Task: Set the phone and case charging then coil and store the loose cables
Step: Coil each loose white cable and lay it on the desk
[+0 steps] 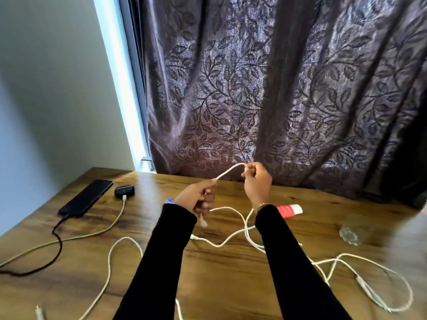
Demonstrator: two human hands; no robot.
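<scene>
A: Hands?

B: Left hand (199,197) fisted around a white cable (229,171), thumb and fingers pinching it; the plug end dangles below the fist. Right hand (257,181) raised at 1 o'clock of the left, fingertips pinching the same cable where it bends into a loop. Short taut span between the two hands, thin, round, matte. Both sleeves black, a gold bracelet on the right wrist.

A: Phone and case?

B: Phone (86,197), a flat glossy black slab, lies at 9 o'clock of the left hand, near the far left corner of the wooden table (231,285). A dark cord (57,241) enters its near end. Earbud case (124,191), a small rounded black shell showing a green light, sits just beside the phone at its 3 o'clock. A beige braided-looking cable (97,232) is plugged into its near side.

A: Loose stuff?

B: More white cables (374,262) sprawl in open loops at 5 o'clock of the hands, some passing under the forearms. Another white cable (111,262) arcs at 7 o'clock.

A: Clutter?

B: A red-and-white tube (290,210) lies partly hidden behind the right wrist. A clear glass (351,232), blurred, at 4 o'clock. A purple curtain (277,88) with embossed leaf vines hangs behind the table. The table has warm grain with dark streaks.
</scene>
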